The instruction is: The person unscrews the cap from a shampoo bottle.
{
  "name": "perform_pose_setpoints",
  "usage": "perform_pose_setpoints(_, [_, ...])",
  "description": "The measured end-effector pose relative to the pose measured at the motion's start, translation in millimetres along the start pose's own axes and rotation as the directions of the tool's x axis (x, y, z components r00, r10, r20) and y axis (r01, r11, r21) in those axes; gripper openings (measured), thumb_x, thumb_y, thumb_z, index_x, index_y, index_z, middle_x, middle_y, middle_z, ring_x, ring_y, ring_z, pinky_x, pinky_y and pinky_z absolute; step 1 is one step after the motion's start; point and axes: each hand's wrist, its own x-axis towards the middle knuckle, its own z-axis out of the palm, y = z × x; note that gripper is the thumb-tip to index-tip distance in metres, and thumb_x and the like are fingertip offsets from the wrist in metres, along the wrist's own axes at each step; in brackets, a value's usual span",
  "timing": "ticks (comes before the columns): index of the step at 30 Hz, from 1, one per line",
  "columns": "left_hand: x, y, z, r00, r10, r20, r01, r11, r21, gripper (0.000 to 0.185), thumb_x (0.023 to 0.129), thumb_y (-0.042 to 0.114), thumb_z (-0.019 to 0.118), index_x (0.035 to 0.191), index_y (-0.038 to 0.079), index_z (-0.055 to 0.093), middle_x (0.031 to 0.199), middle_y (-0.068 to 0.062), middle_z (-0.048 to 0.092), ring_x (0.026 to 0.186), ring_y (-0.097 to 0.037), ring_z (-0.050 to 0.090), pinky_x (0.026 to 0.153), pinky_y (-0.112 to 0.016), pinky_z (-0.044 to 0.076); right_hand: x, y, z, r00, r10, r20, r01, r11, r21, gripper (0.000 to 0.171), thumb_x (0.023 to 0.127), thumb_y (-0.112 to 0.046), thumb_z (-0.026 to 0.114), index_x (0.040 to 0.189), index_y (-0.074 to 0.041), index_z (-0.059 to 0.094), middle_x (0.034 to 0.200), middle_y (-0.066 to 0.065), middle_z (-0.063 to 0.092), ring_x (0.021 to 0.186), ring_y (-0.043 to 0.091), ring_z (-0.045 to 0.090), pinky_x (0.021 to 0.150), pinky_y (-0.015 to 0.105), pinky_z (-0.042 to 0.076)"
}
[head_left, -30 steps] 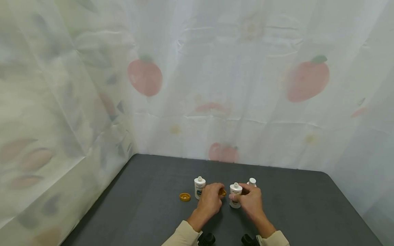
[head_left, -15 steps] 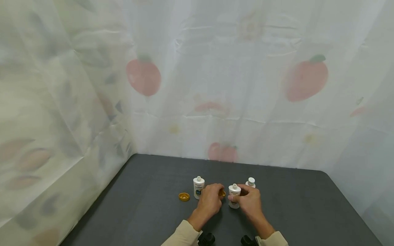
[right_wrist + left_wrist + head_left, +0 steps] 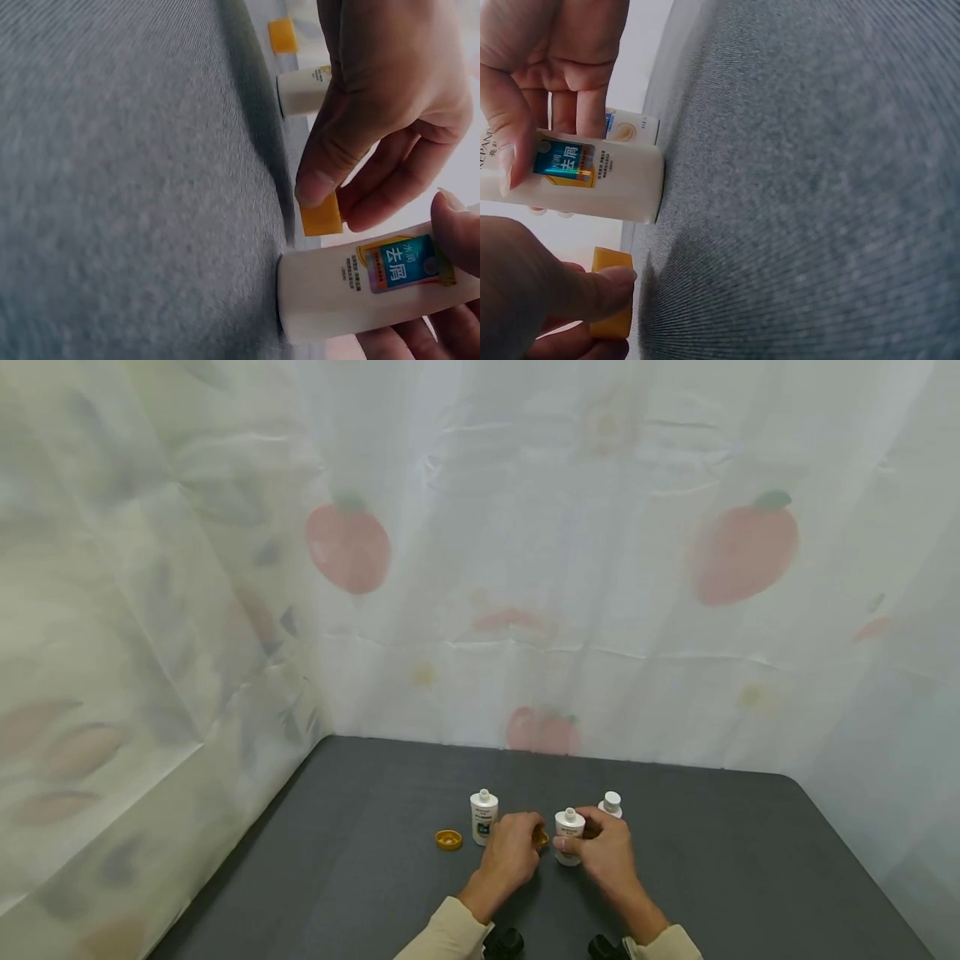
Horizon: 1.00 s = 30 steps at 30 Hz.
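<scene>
Translucent curtains printed with red fruit hang behind and to the left of a dark grey felt-covered table [image 3: 712, 860], and from my remote seat I see both hands working close together near its front edge.

My right hand [image 3: 606, 852] grips a small white shampoo bottle [image 3: 568, 837] that stands upright on the felt, with its narrow neck uncapped. The right wrist view shows the thumb on one side of the bottle [image 3: 360, 289] and the other fingers below it, so the hand is wrapped round the body and its blue and orange label.

My left hand [image 3: 512, 850] sits just left of that bottle and pinches a yellow cap [image 3: 541, 836] between thumb and fingers. The left wrist view shows the cap [image 3: 612, 295] low, near the base of the held bottle [image 3: 592, 184] and apart from it. Whether the cap touches the felt I cannot tell.

A second uncapped white bottle [image 3: 483, 816] stands just behind the left hand, and another yellow cap [image 3: 448, 839] lies open side up on the felt to its left. A third white bottle [image 3: 612, 803] stands behind the right hand, partly hidden by the fingers.
</scene>
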Motion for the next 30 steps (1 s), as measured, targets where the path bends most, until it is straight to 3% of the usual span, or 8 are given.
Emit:
perform_pose_setpoints(8, [-1.6, -0.2, 3.3, 0.999, -0.022, 0.039, 0.022, 1.000, 0.006, 0.022, 0.075, 0.000, 0.082, 0.091, 0.014, 0.078, 0.080, 0.002, 0.074, 0.070, -0.014, 0.067, 0.063, -0.032, 0.055, -2.1, -2.5, -3.4, 0.999, -0.034, 0.013, 0.036, 0.992, -0.124, 0.044, 0.066, 0.005, 0.093, 0.106, 0.004, 0.076, 0.101, 0.020, 0.079, 0.089, 0.021, 0.074, 0.071, 0.021, 0.056])
perform_pose_setpoints(13, [-2.5, -0.4, 4.2, 0.998, -0.025, 0.063, 0.025, 1.000, -0.007, 0.019, 0.079, 0.002, 0.083, 0.093, 0.013, 0.079, 0.083, 0.001, 0.076, 0.072, -0.015, 0.069, 0.065, -0.031, 0.056, -3.8, -1.8, -6.0, 0.998, -0.052, 0.029, 0.055, 0.986, -0.156, 0.049, 0.065, 0.007, 0.092, 0.111, 0.004, 0.075, 0.103, 0.021, 0.078, 0.092, 0.026, 0.075, 0.075, 0.030, 0.061])
perform_pose_setpoints(18, [-3.6, -1.5, 2.4, 0.995, -0.036, 0.097, 0.041, 0.998, -0.052, 0.024, 0.081, 0.005, 0.084, 0.103, 0.013, 0.080, 0.091, -0.002, 0.078, 0.077, -0.017, 0.072, 0.067, -0.033, 0.058, -6.4, -3.5, -10.7, 0.997, -0.070, 0.032, 0.074, 0.987, -0.141, 0.051, 0.067, 0.009, 0.090, 0.115, 0.005, 0.073, 0.108, 0.024, 0.077, 0.099, 0.034, 0.076, 0.083, 0.040, 0.064])
perform_pose_setpoints(30, [-2.0, 5.8, -18.2, 0.989, -0.032, 0.143, 0.058, 0.981, -0.183, 0.056, 0.081, 0.010, 0.089, 0.134, 0.010, 0.070, 0.125, -0.008, 0.077, 0.107, -0.023, 0.075, 0.088, -0.040, 0.062, -9.4, -7.7, -33.8, 0.997, -0.077, -0.008, 0.075, 0.987, -0.146, 0.042, 0.074, 0.005, 0.089, 0.113, 0.000, 0.074, 0.114, 0.018, 0.077, 0.108, 0.034, 0.075, 0.091, 0.038, 0.063])
